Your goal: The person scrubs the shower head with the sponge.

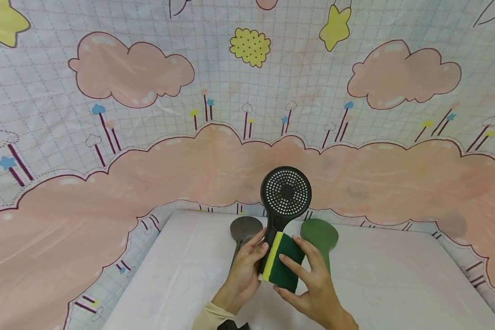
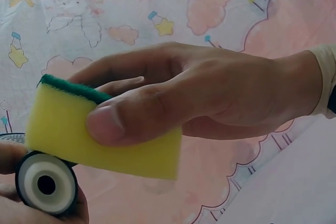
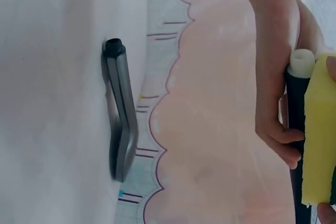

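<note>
My left hand [image 1: 244, 270] grips the handle of a black shower head [image 1: 286, 192], held upright with its dotted spray face toward me. A white fitting with a dark hole at the handle's end [image 2: 46, 184] shows in the left wrist view. In my right hand [image 1: 313, 288] is a yellow and green sponge [image 1: 286, 263], pinched between thumb and fingers. Its yellow side lies against the black handle. In the right wrist view, the left hand's fingers [image 3: 286, 140] curl round the handle beside the sponge.
On the white table [image 1: 181, 266], a grey shower head [image 1: 246, 228] lies behind the left hand. A green object with a rounded head [image 1: 319, 233] lies behind the right hand, partly hidden. A patterned cloth [image 1: 148, 174] hangs behind and around the table.
</note>
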Available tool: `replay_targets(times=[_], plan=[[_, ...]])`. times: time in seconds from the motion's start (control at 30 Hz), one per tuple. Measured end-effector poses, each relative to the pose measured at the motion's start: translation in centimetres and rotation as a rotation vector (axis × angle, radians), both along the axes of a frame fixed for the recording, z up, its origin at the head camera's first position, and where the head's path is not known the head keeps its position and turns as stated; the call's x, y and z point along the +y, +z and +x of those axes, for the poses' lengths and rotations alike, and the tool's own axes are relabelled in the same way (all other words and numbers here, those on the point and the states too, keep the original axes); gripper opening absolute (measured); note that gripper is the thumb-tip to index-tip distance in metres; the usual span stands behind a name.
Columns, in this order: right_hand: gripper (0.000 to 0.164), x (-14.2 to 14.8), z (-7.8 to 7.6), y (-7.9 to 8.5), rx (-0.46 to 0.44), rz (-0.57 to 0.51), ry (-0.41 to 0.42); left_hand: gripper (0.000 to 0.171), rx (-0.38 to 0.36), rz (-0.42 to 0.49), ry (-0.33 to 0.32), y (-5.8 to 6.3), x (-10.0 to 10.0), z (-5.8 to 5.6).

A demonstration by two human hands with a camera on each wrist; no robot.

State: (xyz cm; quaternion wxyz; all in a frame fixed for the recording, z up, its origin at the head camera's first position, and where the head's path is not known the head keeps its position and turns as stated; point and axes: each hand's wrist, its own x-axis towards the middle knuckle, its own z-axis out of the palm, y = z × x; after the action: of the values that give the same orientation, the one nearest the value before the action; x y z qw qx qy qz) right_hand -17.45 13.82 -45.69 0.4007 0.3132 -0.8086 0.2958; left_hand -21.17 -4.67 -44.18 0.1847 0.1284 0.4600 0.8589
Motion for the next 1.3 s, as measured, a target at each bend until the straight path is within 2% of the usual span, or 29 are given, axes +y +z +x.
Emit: replay_targets(times=[0.27,0.43,0.57,0.83,1.13,1.3], plan=[[0.055,0.1,0.0,-0.2,0.001,0.022,-0.003,0.058,0.060,-0.041,-0.019,0.1,-0.3,0.0],[0.056,1.0,-0.5,-0.1,-0.030,0.048,-0.070,0.058,0.057,-0.054,-0.034,0.1,-0.1,0.4],[0.056,1.5,-0.9,0.1,-0.019,0.049,-0.095,0.058,0.041,-0.067,-0.009,-0.1,0.4,0.6],[0.054,1.4,-1.0,0.2,0.021,0.013,-0.054,0.060,0.058,-0.070,-0.004,-0.7,1.1,0.3],[0.054,1.4,-0.4,0.0,0.032,0.053,0.030,0.056,0.043,-0.041,-0.058,-1.1,0.3,0.2],[0.055,1.2,0.2,0.0,0.040,0.074,0.040,0.054,0.039,-0.040,-0.058,-0.9,0.3,0.3]])
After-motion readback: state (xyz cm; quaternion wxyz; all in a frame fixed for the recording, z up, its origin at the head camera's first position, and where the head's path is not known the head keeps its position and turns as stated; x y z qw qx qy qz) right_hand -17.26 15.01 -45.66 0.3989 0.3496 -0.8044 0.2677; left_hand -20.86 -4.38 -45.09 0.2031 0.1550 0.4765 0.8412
